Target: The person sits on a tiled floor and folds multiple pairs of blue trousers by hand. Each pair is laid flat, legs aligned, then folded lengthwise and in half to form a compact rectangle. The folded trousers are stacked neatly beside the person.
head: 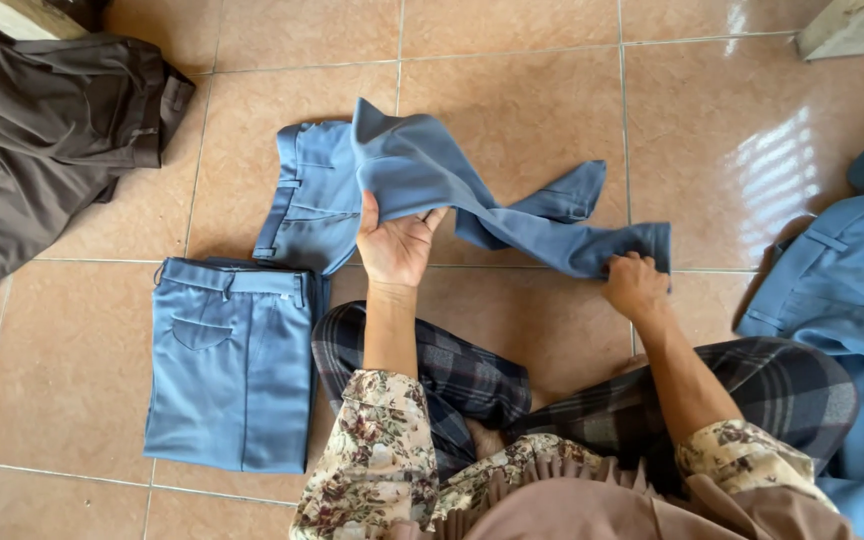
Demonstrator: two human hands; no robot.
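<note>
The person sits cross-legged on a tan tiled floor [512, 90], working a pair of blue trousers [422, 170] that lies just ahead of the knees. The left hand [395, 243] is closed on the cloth near the middle of the garment, thumb over the top of the fold and fingers tucked beneath it, lifting that part clear of the tiles. The right hand [635, 285] is clenched on the leg end of the same trousers, pinching the hem, knuckles up.

The garment's long axis runs roughly left to right across the view: the waistband lies flat on the floor at the far left, beyond the left hand, and the legs trail rightward to the right hand. Both hands are already on the cloth; the left is the nearer to the waistband, the right holds the free end.

A folded pair of blue trousers [230, 360] lies just beside the left knee, close to the waistband. Dark brown garments [32, 140] are heaped at the far left, and more blue clothing [852, 290] lies at the right.
</note>
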